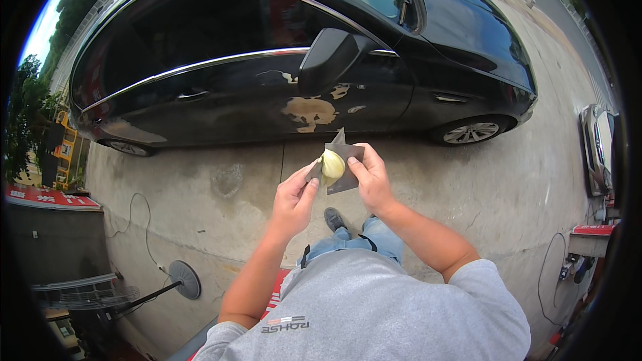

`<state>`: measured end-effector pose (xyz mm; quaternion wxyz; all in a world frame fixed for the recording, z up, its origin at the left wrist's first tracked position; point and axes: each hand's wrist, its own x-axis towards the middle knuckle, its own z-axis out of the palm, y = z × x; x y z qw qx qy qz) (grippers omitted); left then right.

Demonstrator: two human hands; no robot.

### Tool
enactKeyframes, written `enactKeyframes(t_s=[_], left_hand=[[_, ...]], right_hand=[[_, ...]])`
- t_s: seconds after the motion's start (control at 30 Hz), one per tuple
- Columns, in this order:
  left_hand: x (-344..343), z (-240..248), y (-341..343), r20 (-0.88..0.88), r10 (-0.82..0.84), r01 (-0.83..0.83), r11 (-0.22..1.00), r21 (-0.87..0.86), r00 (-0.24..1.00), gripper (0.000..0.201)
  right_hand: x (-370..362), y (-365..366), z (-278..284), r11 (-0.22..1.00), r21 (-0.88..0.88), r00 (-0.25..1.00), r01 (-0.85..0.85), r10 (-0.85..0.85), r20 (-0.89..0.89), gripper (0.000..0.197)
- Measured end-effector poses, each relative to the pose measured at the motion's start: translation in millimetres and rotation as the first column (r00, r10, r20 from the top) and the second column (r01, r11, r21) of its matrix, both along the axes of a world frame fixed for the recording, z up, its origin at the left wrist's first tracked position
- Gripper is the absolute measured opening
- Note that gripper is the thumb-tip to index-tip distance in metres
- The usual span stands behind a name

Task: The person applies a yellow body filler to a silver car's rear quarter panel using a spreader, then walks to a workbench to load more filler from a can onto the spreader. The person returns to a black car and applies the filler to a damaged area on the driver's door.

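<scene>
1. Grey shirt [401, 307] cloth is filling the near side.
2. Left hand [294, 197] is pinching a dark flap [313, 172]; right hand [372, 177] is gripping a dark grey sheet [342, 185]. A pale yellow piece [333, 164] is sitting between them.
3. Farther off, a black car [234, 107] is showing tan patches [311, 112].
4. Seemingly, the person is fitting sheet and piece together; the next move is probably calling for steady pinching by both thumbs.

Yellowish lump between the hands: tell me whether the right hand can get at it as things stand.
Probably yes: the right hand is just beside the yellowish lump, with nothing visible blocking the way, though it is busy holding a dark sheet.
</scene>
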<state>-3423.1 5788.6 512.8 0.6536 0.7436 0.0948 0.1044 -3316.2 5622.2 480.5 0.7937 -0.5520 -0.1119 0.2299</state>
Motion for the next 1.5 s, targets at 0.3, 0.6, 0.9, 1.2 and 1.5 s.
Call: enactKeyframes(t_s=[0.3,0.6,0.9,1.2,1.5], left_hand=[[-1.8,-0.6,-2.3,0.142,-0.103,0.005,0.824,0.566,0.985,0.03],[-14.3,-0.1,16.2,-0.114,0.113,-0.094,0.983,0.16,0.987,0.015],[-24.8,-9.1,25.6,-0.124,0.197,-0.213,0.969,-0.129,0.973,0.02],[-21.5,1.2,12.3,-0.201,0.44,-0.453,0.6,-0.66,0.875,0.03],[-48.7,27.9,-11.5,-0.204,0.633,-0.581,0.472,-0.663,0.747,0.03]], right_hand=[[29.6,3.7,29.8,0.951,0.304,0.988,0.049,-0.002,-0.152,0.026],[59.8,-31.7,49.1,0.835,-0.22,0.745,-0.505,0.55,0.377,0.024],[81.1,-41.0,52.2,0.744,-0.643,0.33,0.183,0.569,0.753,0.036],[44.0,19.5,35.8,0.938,-0.345,-0.013,-0.042,0.345,0.939,0.037],[55.8,53.8,50.6,0.898,-0.274,0.043,-0.343,0.307,0.951,0.044]])
